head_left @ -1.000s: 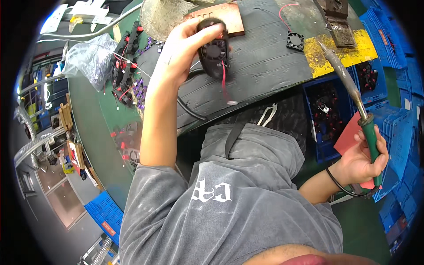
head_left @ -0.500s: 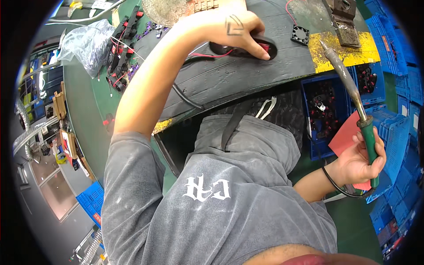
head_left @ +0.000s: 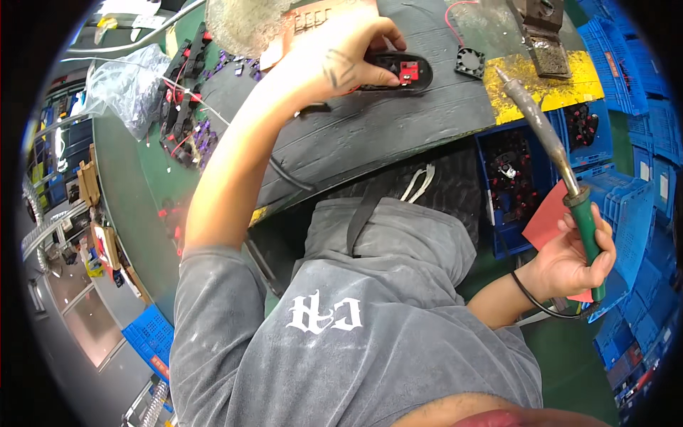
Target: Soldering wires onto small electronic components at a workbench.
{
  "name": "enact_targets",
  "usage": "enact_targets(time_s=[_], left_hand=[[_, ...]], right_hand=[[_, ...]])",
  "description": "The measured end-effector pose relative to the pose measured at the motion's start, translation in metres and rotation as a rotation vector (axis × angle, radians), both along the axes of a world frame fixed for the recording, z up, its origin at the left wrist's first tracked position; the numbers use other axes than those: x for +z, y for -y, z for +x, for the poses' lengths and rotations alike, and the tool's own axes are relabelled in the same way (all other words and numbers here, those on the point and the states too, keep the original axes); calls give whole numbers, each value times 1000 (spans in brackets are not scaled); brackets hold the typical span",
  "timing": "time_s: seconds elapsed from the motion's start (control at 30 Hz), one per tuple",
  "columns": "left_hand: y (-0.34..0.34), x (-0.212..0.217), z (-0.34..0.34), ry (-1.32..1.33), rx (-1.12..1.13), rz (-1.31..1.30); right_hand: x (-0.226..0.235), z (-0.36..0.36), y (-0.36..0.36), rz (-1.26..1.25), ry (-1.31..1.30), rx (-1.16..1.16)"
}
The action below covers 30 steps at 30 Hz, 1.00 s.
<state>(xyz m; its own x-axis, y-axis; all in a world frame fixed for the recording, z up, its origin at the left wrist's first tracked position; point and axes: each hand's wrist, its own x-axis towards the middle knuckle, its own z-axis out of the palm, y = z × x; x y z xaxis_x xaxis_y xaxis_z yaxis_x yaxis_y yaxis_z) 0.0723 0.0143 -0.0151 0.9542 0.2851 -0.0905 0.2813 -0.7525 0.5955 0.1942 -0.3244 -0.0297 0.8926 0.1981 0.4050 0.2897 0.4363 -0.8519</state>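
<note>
My left hand [head_left: 359, 53] is closed on a black oval plastic housing [head_left: 422, 77] at the far side of the work mat. A red part [head_left: 409, 72] sits inside the housing, near the tip of my thumb. To the right, my right hand [head_left: 575, 257] grips the green handle of a soldering iron [head_left: 588, 231]. Its long metal barrel slants up and left, and the tip lies over the yellow board edge. Between the housing and that tip, a small black fan [head_left: 469, 62] with a red wire rests on the mat.
A metal block [head_left: 546, 50] stands on the yellow strip at the back right. Blue bins [head_left: 498, 192] with black and red parts sit below the bench edge. On the left lie a clear plastic bag [head_left: 131, 85] and several black housings [head_left: 178, 99] with red wires.
My left hand has shifted slightly left with the housing and turned it, so its red part shows more. The right hand still holds the soldering iron. The whole view has shifted a little.
</note>
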Motion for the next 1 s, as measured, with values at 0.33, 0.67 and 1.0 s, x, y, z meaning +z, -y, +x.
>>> enact_targets(time_s=[0.33,0.67,1.0], left_hand=[[16,-3,-20,213,69,411],[4,-8,-31,168,90,460],[4,-3,-61,312,275,423]], right_hand=[[-4,3,-2,-28,-43,20],[-4,6,-9,-67,-51,33],[-5,5,-21,-79,-47,92]])
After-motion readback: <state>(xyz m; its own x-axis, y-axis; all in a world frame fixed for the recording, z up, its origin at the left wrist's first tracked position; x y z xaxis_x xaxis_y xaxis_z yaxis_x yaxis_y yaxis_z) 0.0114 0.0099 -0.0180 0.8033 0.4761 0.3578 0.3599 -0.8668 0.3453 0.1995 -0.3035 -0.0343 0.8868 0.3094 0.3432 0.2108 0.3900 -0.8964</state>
